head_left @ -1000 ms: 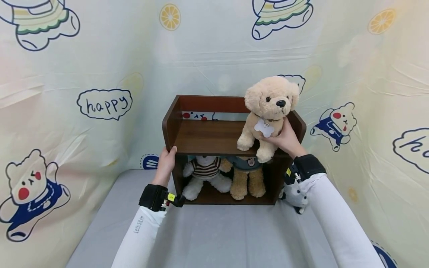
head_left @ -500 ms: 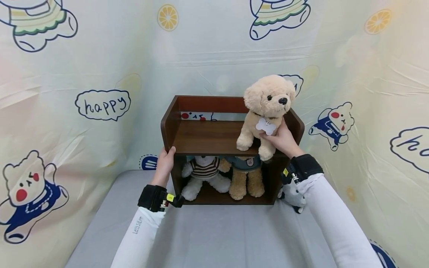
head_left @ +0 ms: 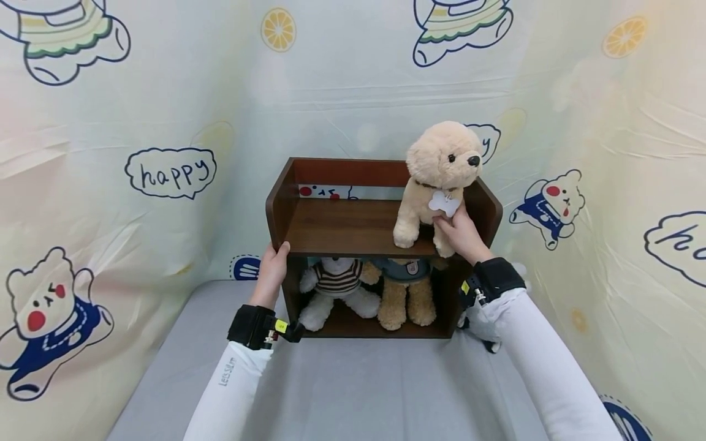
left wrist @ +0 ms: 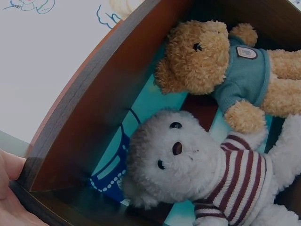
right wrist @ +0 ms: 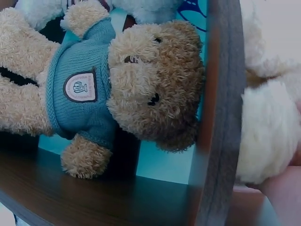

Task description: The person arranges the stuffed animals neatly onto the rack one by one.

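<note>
A cream plush dog [head_left: 444,159] with a bone-shaped tag sits upright at the right end of the upper shelf of a brown two-tier wooden shelf [head_left: 342,226], its nose turned rightward. My right hand [head_left: 463,233] holds the dog low at its front leg, just under the tag. The left hand [head_left: 271,272] grips the shelf's left side where the upper board meets it, thumb at the front edge. Below, a white bear [left wrist: 174,155] in a striped sweater and a tan bear [right wrist: 141,84] in a teal sweater sit side by side.
A grey-and-white plush toy [head_left: 482,324] lies on the grey cloth-covered table [head_left: 353,386] by the shelf's right side, partly hidden by my right forearm. A printed cartoon curtain [head_left: 353,86] hangs behind and along both sides.
The plush dog has shifted slightly right and turned further to the right. My right hand has slid a little left onto its front leg. The left hand keeps its hold.
</note>
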A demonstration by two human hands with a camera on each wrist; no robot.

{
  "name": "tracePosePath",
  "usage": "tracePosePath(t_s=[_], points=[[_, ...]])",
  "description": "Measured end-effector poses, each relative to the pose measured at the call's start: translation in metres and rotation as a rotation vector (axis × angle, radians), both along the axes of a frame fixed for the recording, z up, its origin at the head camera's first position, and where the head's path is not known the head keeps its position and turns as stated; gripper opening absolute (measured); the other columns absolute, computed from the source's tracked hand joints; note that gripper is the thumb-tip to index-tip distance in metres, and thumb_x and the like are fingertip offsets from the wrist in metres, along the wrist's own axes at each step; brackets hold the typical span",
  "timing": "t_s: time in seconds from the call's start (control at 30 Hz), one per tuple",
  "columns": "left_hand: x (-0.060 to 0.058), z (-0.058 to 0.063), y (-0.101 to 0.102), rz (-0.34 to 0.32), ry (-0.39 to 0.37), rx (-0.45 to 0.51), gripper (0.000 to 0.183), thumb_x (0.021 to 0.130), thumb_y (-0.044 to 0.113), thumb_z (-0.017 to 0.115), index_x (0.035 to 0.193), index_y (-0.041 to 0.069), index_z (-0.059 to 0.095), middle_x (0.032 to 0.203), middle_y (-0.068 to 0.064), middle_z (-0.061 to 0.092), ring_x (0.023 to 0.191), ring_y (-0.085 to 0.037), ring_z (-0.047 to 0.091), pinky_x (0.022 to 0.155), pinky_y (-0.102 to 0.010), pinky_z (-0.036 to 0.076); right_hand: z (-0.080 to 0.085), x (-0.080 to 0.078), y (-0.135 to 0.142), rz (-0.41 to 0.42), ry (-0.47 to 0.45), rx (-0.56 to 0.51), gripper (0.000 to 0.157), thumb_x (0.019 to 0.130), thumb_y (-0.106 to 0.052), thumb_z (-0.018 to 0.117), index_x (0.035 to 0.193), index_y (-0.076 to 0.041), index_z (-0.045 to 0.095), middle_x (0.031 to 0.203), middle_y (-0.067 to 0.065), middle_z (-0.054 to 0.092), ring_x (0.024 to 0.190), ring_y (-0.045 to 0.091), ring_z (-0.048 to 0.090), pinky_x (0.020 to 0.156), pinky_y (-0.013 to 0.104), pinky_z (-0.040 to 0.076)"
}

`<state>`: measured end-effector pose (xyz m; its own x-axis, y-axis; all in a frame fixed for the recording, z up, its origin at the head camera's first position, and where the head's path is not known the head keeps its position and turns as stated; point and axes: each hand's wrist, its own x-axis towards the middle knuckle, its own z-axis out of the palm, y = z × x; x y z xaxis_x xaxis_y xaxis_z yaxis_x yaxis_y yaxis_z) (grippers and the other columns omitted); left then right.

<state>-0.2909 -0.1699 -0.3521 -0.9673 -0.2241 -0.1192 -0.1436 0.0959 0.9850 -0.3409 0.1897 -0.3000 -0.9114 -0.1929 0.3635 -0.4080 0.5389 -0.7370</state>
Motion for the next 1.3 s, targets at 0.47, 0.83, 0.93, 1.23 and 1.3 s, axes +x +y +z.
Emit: tracePosePath(t_s=[0.47, 0.83, 0.93, 1.23, 1.3], points=[[-0.001, -0.002, -0.001, 0.0, 0.026, 0.0, 0.054, 0.1, 0.031, 0.03, 0.145, 0.008, 0.013, 0.15, -0.013, 0.016, 0.135, -0.029, 0.016, 0.107, -0.055, 0.01, -0.007, -0.008, -0.007, -0.084, -0.027, 0.012, 0.065, 0.097, -0.012, 0.041, 0.142, 0.002, -0.005, 0.144, 0.026, 0.021, 0.131, 0.034, 0.025, 0.105, 0.047, 0.024], [0.001, 0.0, 0.002, 0.01, 0.009, 0.0, 0.054, 0.1, 0.031, 0.03, 0.146, 0.009, 0.012, 0.15, -0.012, 0.016, 0.134, -0.03, 0.018, 0.106, -0.056, 0.01, -0.012, -0.01, -0.013, -0.148, -0.036, 0.022, 0.063, 0.098, -0.013, 0.037, 0.14, 0.004, -0.007, 0.143, 0.028, 0.02, 0.131, 0.035, 0.024, 0.105, 0.046, 0.023], [0.001, 0.0, 0.002, 0.008, 0.013, -0.005, 0.053, 0.1, 0.03, 0.03, 0.145, 0.008, 0.012, 0.15, -0.013, 0.016, 0.134, -0.03, 0.018, 0.106, -0.056, 0.01, -0.012, -0.011, -0.013, -0.15, -0.041, 0.025, 0.062, 0.098, -0.012, 0.036, 0.14, 0.004, -0.006, 0.143, 0.028, 0.019, 0.132, 0.035, 0.023, 0.105, 0.045, 0.022], [-0.001, -0.002, 0.002, 0.002, 0.057, -0.021, 0.052, 0.1, 0.026, 0.03, 0.144, 0.004, 0.014, 0.149, -0.016, 0.018, 0.135, -0.028, 0.015, 0.108, -0.049, 0.012, -0.016, -0.01, -0.009, -0.137, -0.033, 0.032, 0.063, 0.096, -0.012, 0.038, 0.141, 0.006, -0.002, 0.141, 0.029, 0.022, 0.13, 0.036, 0.026, 0.103, 0.047, 0.025], [0.0, -0.003, 0.002, 0.003, 0.051, -0.019, 0.052, 0.1, 0.027, 0.03, 0.145, 0.005, 0.014, 0.149, -0.015, 0.017, 0.135, -0.028, 0.015, 0.108, -0.05, 0.011, -0.018, -0.006, -0.008, -0.139, -0.035, 0.046, 0.062, 0.097, -0.015, 0.038, 0.141, 0.006, 0.001, 0.141, 0.029, 0.023, 0.129, 0.037, 0.027, 0.102, 0.048, 0.026]])
